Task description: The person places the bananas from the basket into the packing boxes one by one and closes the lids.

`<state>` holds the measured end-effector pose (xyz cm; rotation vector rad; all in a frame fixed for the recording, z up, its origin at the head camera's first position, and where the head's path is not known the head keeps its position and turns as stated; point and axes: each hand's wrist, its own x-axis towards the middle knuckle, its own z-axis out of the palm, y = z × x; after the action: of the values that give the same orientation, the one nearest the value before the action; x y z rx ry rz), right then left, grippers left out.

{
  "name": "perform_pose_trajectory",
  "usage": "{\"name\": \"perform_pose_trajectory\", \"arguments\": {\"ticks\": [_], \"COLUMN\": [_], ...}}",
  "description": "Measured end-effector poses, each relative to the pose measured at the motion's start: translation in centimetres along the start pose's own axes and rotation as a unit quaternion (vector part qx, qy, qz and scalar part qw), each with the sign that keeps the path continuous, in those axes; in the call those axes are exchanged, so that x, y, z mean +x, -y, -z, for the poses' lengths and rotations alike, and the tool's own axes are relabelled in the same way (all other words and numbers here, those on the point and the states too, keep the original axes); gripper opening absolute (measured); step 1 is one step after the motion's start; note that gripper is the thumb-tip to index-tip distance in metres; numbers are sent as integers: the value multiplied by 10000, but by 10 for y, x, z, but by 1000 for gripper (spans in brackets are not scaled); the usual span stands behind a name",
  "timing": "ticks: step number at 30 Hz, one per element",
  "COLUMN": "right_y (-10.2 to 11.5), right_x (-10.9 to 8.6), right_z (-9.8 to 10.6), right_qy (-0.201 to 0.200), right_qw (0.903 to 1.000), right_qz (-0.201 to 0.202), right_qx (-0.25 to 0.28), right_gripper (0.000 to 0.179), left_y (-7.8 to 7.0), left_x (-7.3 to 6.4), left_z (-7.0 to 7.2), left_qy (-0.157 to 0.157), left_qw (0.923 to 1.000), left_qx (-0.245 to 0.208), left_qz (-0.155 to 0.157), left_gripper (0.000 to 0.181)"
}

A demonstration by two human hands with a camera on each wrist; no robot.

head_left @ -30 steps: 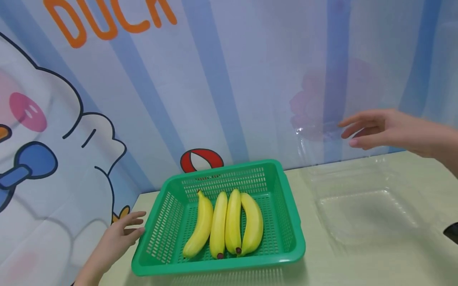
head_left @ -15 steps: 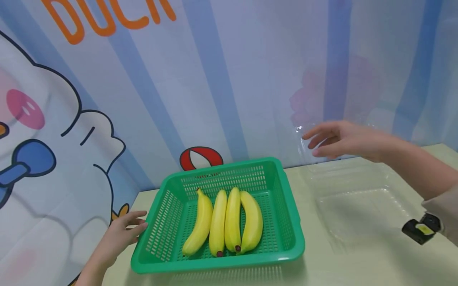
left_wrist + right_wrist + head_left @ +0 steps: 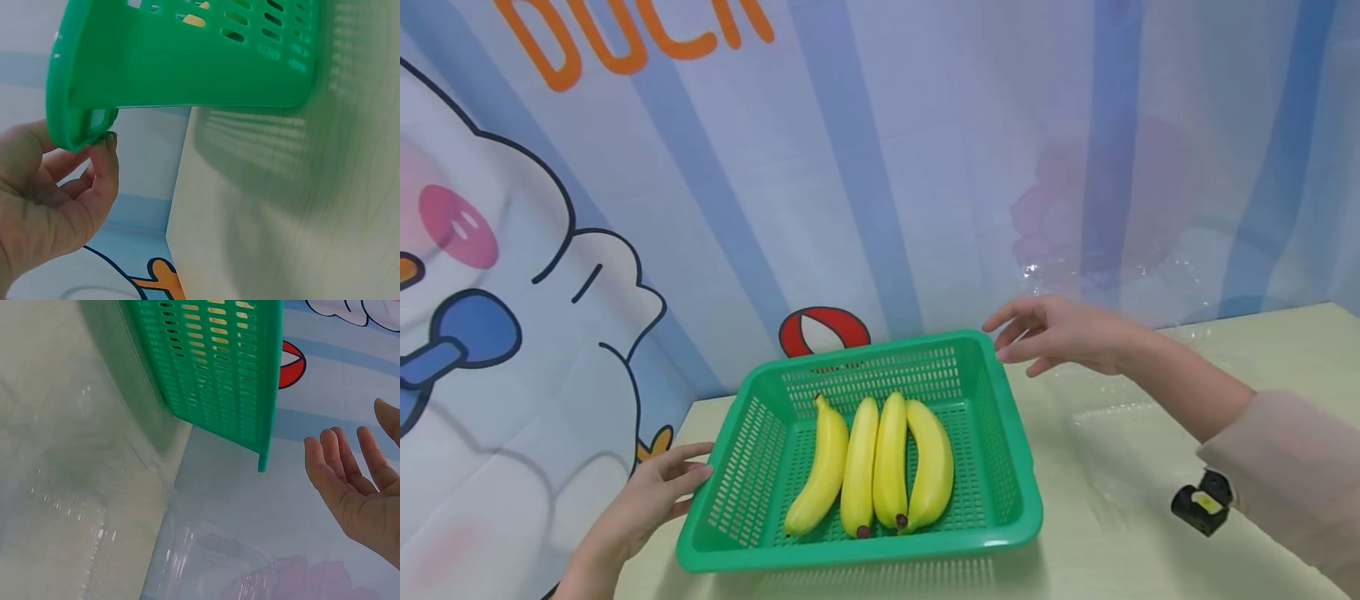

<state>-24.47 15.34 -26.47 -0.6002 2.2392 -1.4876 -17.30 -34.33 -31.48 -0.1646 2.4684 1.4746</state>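
A green plastic basket (image 3: 850,552) stands on the table with several yellow bananas (image 3: 826,475) lying side by side in it. My left hand (image 3: 651,496) grips the left rim. The left wrist view shows the curled fingers (image 3: 103,169) under the rim's lip, with part of the hand hidden behind it. My right hand (image 3: 1060,333), fingers spread and loosely bent, hovers by the basket's back right corner. The right wrist view has that hand (image 3: 369,500) apart from the rim and holding nothing.
To the basket's right lies a clear plastic container (image 3: 1112,450) with its see-through lid (image 3: 1030,271) raised at the back, partly covered by the right forearm. A printed cloth (image 3: 925,167) hangs behind the table (image 3: 1067,533). A small black device (image 3: 1202,502) hangs at the right sleeve.
My right hand has moved left and down from above the clear container to the basket's back right corner. The left hand has closed in on the left rim. The bananas lie as before.
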Motion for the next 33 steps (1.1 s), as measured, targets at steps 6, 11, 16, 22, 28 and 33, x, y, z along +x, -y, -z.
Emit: {"name": "perform_pose_trajectory", "arguments": {"ticks": [6,11,16,22,28,33], "right_y": [-2,-2,-6,-7,-9,-11], "right_x": [18,27,36,47,56,61], "right_z": [-22,-37,-53,-70,-87,-95], "right_qy": [266,363,341,202,52,52], "right_qw": [9991,9988,9985,9981,9977,9977], "right_qz": [-135,-135,-240,-339,-512,-618], "right_qx": [308,288,362,475,431,257], "right_gripper": [53,50,47,45,42,43], "left_y": [2,0,-1,0,2,2], "left_x": [2,4,4,4,5,6], "left_z": [4,4,1,0,0,0], "left_qy": [89,73,32,-48,-11,40], "left_qw": [9998,9998,9997,9998,9994,9993], "left_qx": [-180,-199,-237,-197,-338,-374], "left_qz": [23,37,27,23,57,42], "left_gripper": [57,58,57,55,57,57]}}
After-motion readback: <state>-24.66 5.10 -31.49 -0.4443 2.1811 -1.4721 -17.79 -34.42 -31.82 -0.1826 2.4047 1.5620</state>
